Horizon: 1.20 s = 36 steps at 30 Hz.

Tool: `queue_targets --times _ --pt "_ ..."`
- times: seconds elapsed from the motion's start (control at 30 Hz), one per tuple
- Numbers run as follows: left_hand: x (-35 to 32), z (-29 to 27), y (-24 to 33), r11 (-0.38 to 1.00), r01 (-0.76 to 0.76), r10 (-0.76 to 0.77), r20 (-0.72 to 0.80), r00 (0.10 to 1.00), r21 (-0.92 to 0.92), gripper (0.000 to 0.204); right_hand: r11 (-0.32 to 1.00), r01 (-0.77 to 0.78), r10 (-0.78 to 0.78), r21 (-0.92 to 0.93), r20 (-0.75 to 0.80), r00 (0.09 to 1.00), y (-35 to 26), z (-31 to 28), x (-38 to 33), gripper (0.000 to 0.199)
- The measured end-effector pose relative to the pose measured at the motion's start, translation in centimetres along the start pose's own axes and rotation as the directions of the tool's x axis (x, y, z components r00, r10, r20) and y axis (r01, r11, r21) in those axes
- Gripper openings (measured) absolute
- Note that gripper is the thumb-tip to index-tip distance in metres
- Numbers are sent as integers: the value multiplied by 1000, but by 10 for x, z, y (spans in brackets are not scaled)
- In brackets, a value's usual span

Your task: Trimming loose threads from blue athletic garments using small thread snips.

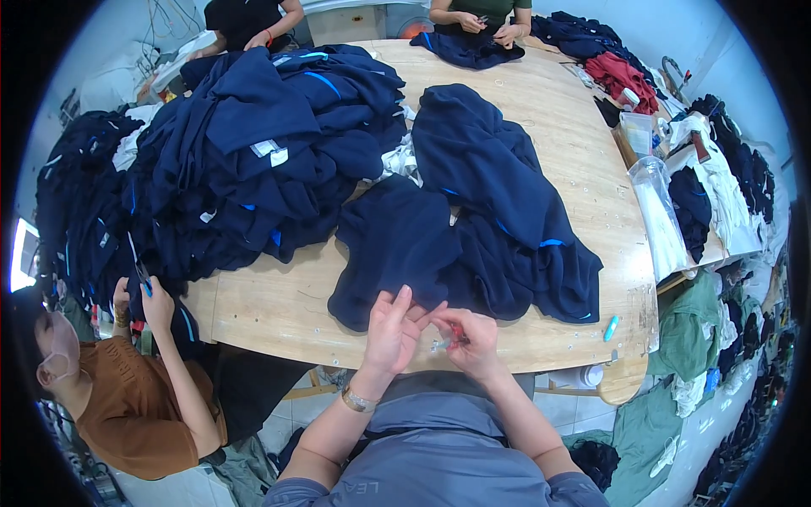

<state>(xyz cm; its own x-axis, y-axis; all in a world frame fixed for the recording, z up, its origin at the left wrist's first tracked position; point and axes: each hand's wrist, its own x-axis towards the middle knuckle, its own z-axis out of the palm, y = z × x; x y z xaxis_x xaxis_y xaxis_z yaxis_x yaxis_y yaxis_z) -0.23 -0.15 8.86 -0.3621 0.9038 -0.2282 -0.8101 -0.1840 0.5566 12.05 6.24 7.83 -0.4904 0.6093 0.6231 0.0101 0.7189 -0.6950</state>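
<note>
The head view looks down on a pale wooden table [279, 304] with a rounded edge and visible grain, loaded with soft, matte navy fabric. The nearest piece, a dark navy garment [397, 245], lies crumpled at the near edge; its hem reaches down to the person's hands. A second heap of the same cloth with thin bright-blue trim [507, 194] overlaps it on the right, and a large pile of navy garments [253, 144] with small white labels covers the left half of the table.

The left hand [393, 329] is raised with fingers nearly straight and loosely spread, its fingertips touching the garment's lower edge; a metal wristwatch [358, 400] sits on that wrist. The right hand [473, 338] is curled tight around a small tool with red and clear parts [448, 340], held just below the hem, between the two hands. What kind of tool it is cannot be told.

One small turquoise object [610, 328] lies on the table edge to the right, well apart from the hands. A clear plastic bag of white cloth [659, 211] lies further right.

Three other people are partly in view: one in a brown top [127, 397] at lower left, two at the far end.
</note>
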Motion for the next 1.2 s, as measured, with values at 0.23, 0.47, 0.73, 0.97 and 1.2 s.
queue_targets --times 0.23,0.47,0.73,0.97,1.2 --pt "1 -5 1 996 -17 20 34 999 -82 10 917 -399 398 -1 42 916 -8 -4 -4 18" --pt "-1 -9 -1 995 -14 15 10 1000 -99 10 926 -302 321 -226 52 946 -2 -1 -1 33" --pt "-4 -10 -3 996 -17 19 21 1000 -84 14 919 -276 302 -282 54 952 -5 -1 5 30" --pt "-5 -9 -3 996 -40 40 4 999 -74 15 917 -247 279 -312 63 958 -6 0 9 28" --pt "-6 -4 -2 996 -50 49 -8 999 -76 15 913 -281 307 -297 45 951 -6 -1 8 29"
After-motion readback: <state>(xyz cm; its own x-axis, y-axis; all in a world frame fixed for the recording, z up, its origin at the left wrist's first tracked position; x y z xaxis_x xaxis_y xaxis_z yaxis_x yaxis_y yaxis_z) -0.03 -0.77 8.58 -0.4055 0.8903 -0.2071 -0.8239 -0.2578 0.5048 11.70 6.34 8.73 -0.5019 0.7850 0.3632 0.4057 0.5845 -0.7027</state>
